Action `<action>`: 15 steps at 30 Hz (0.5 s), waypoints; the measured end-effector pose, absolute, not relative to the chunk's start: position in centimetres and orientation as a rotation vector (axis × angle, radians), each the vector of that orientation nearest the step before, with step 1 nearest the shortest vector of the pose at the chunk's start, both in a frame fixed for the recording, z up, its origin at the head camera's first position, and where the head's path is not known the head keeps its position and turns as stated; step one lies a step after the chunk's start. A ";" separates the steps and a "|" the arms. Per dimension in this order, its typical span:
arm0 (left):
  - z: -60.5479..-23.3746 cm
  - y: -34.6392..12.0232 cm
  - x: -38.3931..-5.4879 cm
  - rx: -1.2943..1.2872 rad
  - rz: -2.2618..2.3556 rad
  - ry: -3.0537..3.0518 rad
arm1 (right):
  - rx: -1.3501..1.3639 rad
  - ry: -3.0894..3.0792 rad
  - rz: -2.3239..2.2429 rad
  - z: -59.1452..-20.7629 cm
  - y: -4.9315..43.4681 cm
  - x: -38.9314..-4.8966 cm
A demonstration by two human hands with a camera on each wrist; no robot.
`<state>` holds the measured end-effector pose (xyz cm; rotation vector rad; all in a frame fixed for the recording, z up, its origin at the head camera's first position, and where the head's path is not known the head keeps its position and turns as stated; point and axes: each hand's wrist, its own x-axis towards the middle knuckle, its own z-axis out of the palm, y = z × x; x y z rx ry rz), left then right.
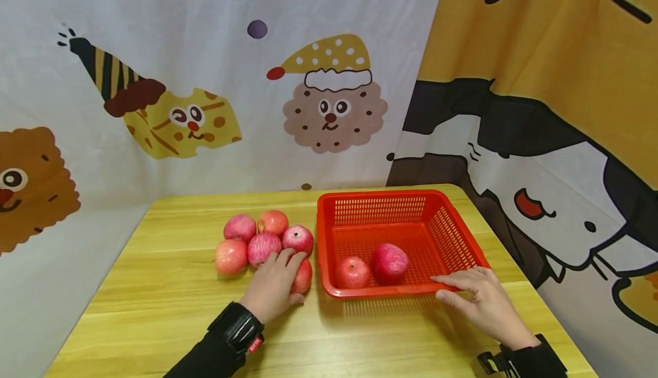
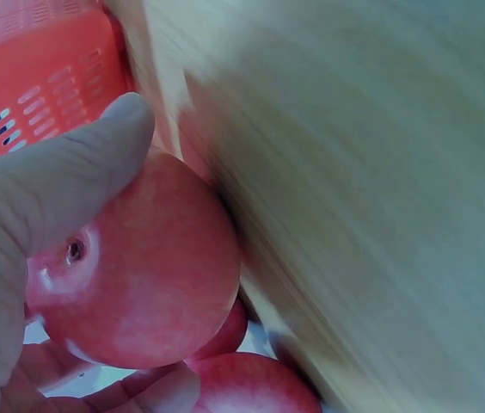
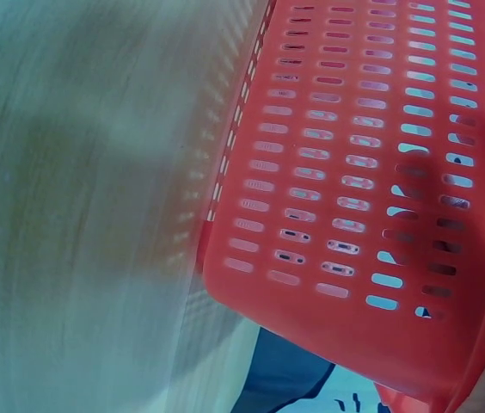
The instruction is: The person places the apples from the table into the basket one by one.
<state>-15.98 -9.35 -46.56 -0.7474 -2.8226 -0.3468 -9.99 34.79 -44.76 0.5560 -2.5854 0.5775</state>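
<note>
My left hand point(image 1: 272, 289) curls round a red apple point(image 1: 303, 278) just left of the basket. In the left wrist view its thumb lies on one side of that apple point(image 2: 165, 267) and its fingers on the other. Several more pink-red apples point(image 1: 263, 246) lie bunched beyond the fingers. The red plastic basket point(image 1: 380, 293) stands to the right, holding a lighter apple point(image 1: 352, 273) and a darker one point(image 1: 389, 264) at its near side. At the basket's near right corner, my right hand point(image 1: 485, 304) grips the rim, fingers over it and thumb outside.
The wooden table point(image 1: 154, 309) carries everything, with a wall curtain point(image 1: 205, 41) of cartoon prints close behind its far edge. Another curtain part with a cow print point(image 1: 555, 195) runs along the right side. The basket has slotted walls point(image 3: 328, 172).
</note>
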 end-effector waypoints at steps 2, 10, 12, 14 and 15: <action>-46.5 -9.5 -15.9 -0.743 -0.365 -2.826 | 0.557 -2.587 0.573 -44.7 34.8 -9.9; -46.3 -10.1 -15.3 -0.746 -0.415 -2.850 | 0.571 -2.604 0.578 -44.5 34.8 -9.9; -46.3 -10.2 -15.0 -0.736 -0.428 -2.861 | 0.578 -2.605 0.578 -44.5 34.8 -9.9; -46.2 -10.4 -14.8 -0.724 -0.459 -2.870 | 0.586 -2.601 0.578 -44.4 34.9 -9.9; -46.2 -10.5 -14.7 -0.716 -0.481 -2.872 | 0.588 -2.596 0.578 -44.4 34.9 -9.9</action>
